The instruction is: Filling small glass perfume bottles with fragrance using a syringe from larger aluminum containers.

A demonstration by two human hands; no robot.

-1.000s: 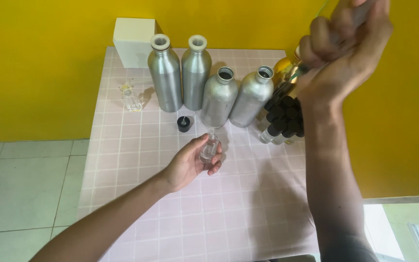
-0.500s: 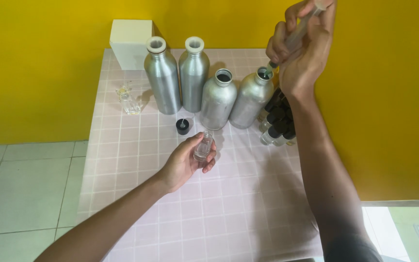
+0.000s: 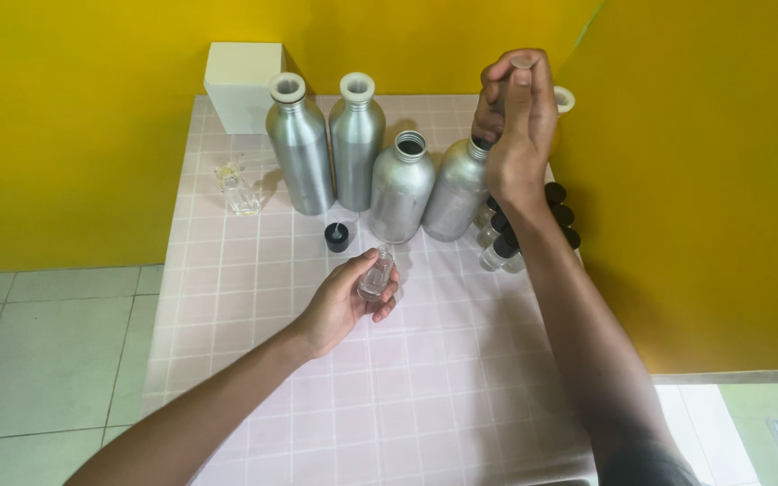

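Yellow walls on two sides, grey tiled floor at left, pink-tiled tabletop (image 3: pixel 254 351) in the corner.

Left hand (image 3: pixel 344 301) is palm-up over the tabletop, fingers curled round a small clear glass bottle (image 3: pixel 376 274), lying tilted in the grip w/ its open neck pointing away from the wrist. Just beyond that hand's fingertips: a small black cap (image 3: pixel 337 237) on the tabletop. Further off, up and left of the hand, a small clear glass bottle w/ yellowish liquid (image 3: pixel 239 191) stands alone, and behind it a white box (image 3: pixel 243 74) against the wall.

Beyond the left hand, a row of four aluminium bottles: two tall ones w/ white collars (image 3: pixel 301 148), (image 3: pixel 356 144), then a shorter open-necked one (image 3: pixel 402 189), then a fourth (image 3: pixel 456 191) leaning slightly.

Right hand (image 3: pixel 517 126) is raised directly over that fourth bottle's mouth, closed, thumb pressed on top of a thin clear tube-like thing (image 3: pixel 521 65) — looks like a dropper/pipette, can't tell for sure. Below the right hand's wrist: a cluster of small black-capped vials (image 3: pixel 502 252), close together.
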